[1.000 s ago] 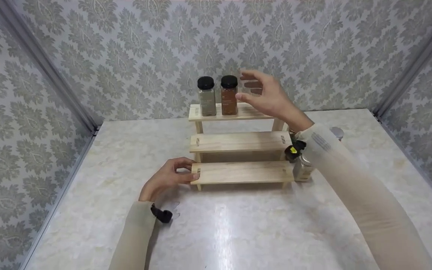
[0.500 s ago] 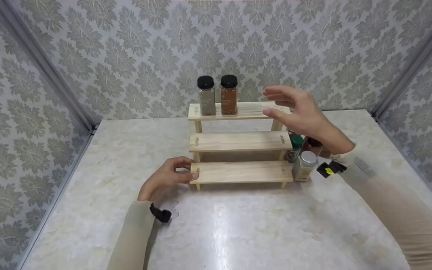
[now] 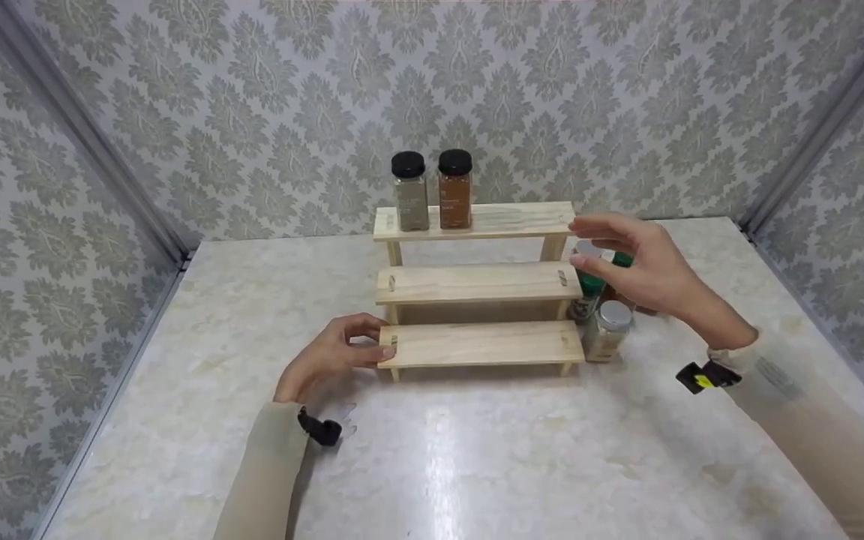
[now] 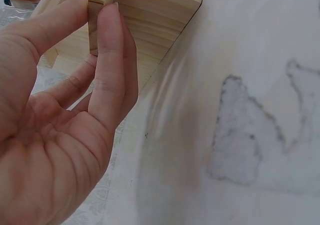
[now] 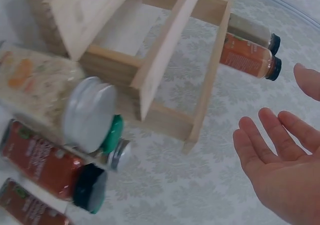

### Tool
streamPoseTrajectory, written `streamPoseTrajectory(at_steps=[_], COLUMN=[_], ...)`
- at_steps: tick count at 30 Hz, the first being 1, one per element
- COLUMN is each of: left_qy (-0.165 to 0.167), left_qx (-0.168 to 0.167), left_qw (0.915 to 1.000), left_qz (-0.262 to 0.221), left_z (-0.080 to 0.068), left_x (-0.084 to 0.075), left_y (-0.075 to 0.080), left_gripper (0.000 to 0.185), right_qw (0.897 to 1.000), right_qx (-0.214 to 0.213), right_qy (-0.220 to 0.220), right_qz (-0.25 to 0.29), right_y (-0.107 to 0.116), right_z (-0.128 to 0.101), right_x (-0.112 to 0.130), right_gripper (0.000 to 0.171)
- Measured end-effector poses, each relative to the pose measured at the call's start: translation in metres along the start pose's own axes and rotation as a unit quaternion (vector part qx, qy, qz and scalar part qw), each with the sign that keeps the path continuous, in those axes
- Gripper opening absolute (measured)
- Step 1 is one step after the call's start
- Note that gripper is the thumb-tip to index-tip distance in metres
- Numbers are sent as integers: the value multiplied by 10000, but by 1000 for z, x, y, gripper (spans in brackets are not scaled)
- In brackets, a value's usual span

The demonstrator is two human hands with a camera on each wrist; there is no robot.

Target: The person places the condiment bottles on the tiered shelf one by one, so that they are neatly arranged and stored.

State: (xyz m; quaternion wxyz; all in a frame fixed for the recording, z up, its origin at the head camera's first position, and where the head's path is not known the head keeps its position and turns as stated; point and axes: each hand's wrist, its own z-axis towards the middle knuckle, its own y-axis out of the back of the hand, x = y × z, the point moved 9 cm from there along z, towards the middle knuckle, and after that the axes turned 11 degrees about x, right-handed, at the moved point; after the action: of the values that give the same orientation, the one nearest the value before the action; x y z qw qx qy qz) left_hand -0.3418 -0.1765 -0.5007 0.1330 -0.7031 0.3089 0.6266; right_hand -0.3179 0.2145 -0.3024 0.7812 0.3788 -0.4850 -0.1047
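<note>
The worktop (image 3: 477,465) carries a three-step wooden rack (image 3: 477,283) set toward its back edge, midway between the left and right edges. I read the step in hand as stocking that rack from the loose jars beside it: two are up, the rest wait.

On the top step, at its left end, stand the grey-green spice jar (image 3: 409,191) and the brown spice jar (image 3: 454,189), upright, just beside each other. The right part of that step and both lower steps are bare, so there is plenty of open room.

My left hand (image 3: 334,356) pinches the left end of the lowest step, thumb and fingers (image 4: 110,60) curled round the board's end; the left wrist view shows the grip plainly.

My right hand (image 3: 646,270) hovers over the cluster of loose jars at the rack's right end, fingers (image 5: 272,130) spread and holding nothing. Under it are the silver-lidded jar (image 3: 608,330), touching the lowest step's right end, a green-capped jar (image 3: 589,292) behind it, and a red jar with a dark green cap (image 5: 50,167), lying flat in the right wrist view.

The next move, I judge, calls for closing on one jar without knocking its neighbours, which sit touching. The right rack post is close; the front half of the worktop gives free room.
</note>
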Motion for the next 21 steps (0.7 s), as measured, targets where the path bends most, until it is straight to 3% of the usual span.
streamPoseTrajectory(at_steps=[15, 21], left_qy=[-7, -34], left_qx=[87, 62], left_qw=[10000, 10000], left_qz=[43, 0], left_z=[2, 3], left_x=[1, 3], left_y=[-2, 0], left_gripper=[47, 45], right_qw=[9981, 9977], right_qx=[185, 36], right_qy=[-560, -645], right_qz=[176, 191], right_y=[-16, -27], right_z=[-55, -67], right_x=[-78, -99], right_gripper=[50, 52])
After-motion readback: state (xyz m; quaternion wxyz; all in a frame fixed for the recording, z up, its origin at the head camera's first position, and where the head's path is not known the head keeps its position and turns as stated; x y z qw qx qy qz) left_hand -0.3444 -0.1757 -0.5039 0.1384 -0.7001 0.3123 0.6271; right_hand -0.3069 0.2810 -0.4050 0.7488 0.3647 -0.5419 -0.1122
